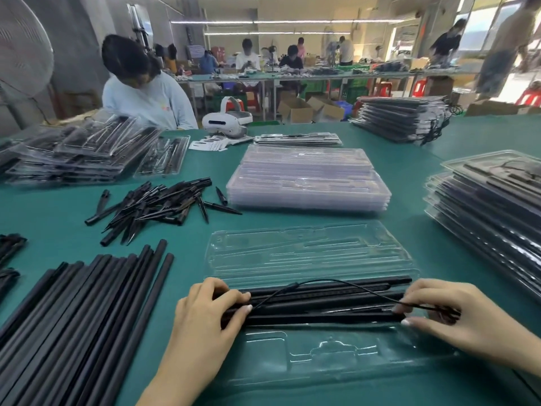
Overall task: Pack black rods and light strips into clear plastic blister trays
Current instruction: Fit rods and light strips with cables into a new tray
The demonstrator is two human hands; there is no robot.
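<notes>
An open clear blister tray (330, 358) lies in front of me on the green table, its lid half (307, 250) folded away from me. Several black rods and light strips (322, 306) lie side by side across the tray's upper slots, with a thin black cable (328, 281) arching over them. My left hand (210, 315) holds the left ends of the rods, fingers curled over them. My right hand (456, 317) pinches the cable's end at the right ends of the rods.
Loose black rods (76, 312) lie at the left, with a heap of black spikes (158, 203) behind them. A stack of empty clear trays (307, 177) sits ahead. Packed trays are stacked at right (491, 212), far right (401, 115) and left (79, 153). A person sits opposite.
</notes>
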